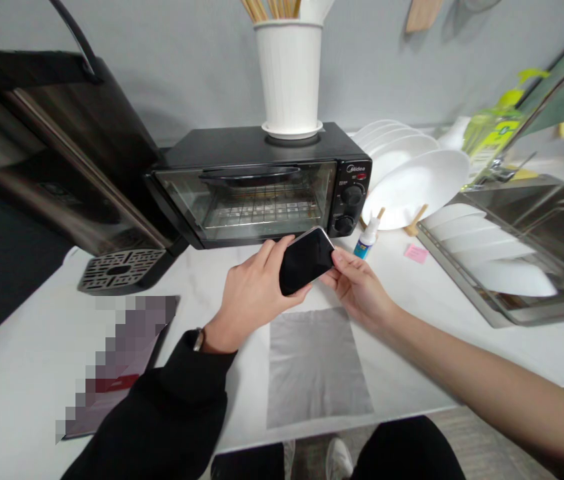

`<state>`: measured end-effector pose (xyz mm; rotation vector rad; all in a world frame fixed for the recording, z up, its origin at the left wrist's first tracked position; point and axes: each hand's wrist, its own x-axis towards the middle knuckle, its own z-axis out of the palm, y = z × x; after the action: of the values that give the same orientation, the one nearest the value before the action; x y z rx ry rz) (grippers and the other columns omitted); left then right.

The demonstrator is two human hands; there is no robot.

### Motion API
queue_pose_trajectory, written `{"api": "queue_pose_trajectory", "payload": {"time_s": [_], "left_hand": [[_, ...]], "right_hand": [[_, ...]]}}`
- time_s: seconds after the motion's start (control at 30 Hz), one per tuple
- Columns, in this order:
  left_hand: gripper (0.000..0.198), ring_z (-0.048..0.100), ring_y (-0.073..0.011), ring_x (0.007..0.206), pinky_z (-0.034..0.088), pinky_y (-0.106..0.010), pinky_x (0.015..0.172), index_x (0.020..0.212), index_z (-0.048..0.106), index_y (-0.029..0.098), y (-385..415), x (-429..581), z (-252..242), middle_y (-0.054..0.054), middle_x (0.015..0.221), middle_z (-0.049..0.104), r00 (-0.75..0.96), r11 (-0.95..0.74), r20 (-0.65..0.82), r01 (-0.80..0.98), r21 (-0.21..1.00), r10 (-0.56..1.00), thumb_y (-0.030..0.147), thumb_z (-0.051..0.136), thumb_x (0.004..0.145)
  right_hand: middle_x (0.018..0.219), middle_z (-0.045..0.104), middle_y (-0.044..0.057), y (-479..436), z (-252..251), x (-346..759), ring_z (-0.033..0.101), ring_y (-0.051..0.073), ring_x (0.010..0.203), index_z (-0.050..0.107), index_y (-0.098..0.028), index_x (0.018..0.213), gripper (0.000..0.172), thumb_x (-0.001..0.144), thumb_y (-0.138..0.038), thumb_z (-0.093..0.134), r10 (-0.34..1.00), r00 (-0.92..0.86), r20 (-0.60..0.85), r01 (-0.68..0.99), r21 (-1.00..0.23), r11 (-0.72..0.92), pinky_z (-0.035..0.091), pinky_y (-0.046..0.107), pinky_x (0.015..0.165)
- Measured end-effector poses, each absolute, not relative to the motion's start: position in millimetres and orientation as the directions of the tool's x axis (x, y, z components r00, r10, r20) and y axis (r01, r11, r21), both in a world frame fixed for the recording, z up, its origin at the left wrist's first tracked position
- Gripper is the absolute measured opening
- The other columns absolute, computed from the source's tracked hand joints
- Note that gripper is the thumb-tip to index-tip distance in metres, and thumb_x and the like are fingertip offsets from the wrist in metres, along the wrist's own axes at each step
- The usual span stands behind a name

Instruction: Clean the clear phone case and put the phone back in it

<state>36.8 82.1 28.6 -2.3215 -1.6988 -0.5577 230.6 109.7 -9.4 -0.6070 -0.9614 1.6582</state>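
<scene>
A black smartphone with a dark screen is held above the white counter, tilted, with its screen facing me. My left hand wraps round its left side, fingers along the top edge and thumb below. At the phone's right edge my right hand pinches it between thumb and fingers. Below both hands a grey cloth lies flat on the counter. A small spray bottle with a white top and blue label stands just beyond my right hand.
A black toaster oven stands behind the phone, bearing a white pot of chopsticks. At left are a coffee machine and a partly blurred flat item. White plates, a pink note and a sink are at right.
</scene>
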Motion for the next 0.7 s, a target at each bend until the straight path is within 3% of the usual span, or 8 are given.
{"api": "queue_pose_trajectory", "payload": {"time_s": [0.33, 0.53, 0.7], "left_hand": [[0.087, 0.073, -0.0306, 0.107, 0.058, -0.035, 0.079, 0.154, 0.041, 0.022, 77.5, 38.8, 25.9, -0.009, 0.131, 0.068, 0.238, -0.347, 0.476, 0.925, 0.154, 0.847, 0.055, 0.075, 0.081], [0.096, 0.072, -0.032, 0.113, 0.058, -0.037, 0.085, 0.159, 0.035, 0.025, 77.0, 38.2, 29.5, -0.01, 0.139, 0.067, 0.234, -0.353, 0.459, 0.916, 0.191, 0.857, 0.057, 0.078, 0.08], [0.108, 0.069, -0.0335, 0.122, 0.059, -0.04, 0.09, 0.16, 0.029, 0.029, 75.3, 40.6, 28.6, -0.011, 0.148, 0.062, 0.231, -0.391, 0.44, 0.863, 0.319, 0.868, 0.065, 0.083, 0.073]], "right_hand": [[0.097, 0.082, -0.003, 111.1, -9.5, 240.9, 0.078, 0.011, 0.084, 0.077, -0.027, 0.097, 0.027, 0.082, -0.048, 0.086, 0.924, -0.38, 0.028, -0.616, -0.754, -0.23, 0.064, 0.019, 0.082], [0.1, 0.082, 0.002, 112.8, -13.9, 244.3, 0.078, 0.016, 0.092, 0.075, -0.026, 0.103, 0.031, 0.09, -0.053, 0.077, 0.906, -0.423, -0.019, -0.566, -0.775, -0.28, 0.065, 0.027, 0.085], [0.094, 0.082, -0.002, 110.9, -13.7, 244.0, 0.079, 0.016, 0.082, 0.076, -0.028, 0.101, 0.026, 0.089, -0.051, 0.078, 0.895, -0.443, -0.052, -0.588, -0.737, -0.334, 0.067, 0.029, 0.078]]}}
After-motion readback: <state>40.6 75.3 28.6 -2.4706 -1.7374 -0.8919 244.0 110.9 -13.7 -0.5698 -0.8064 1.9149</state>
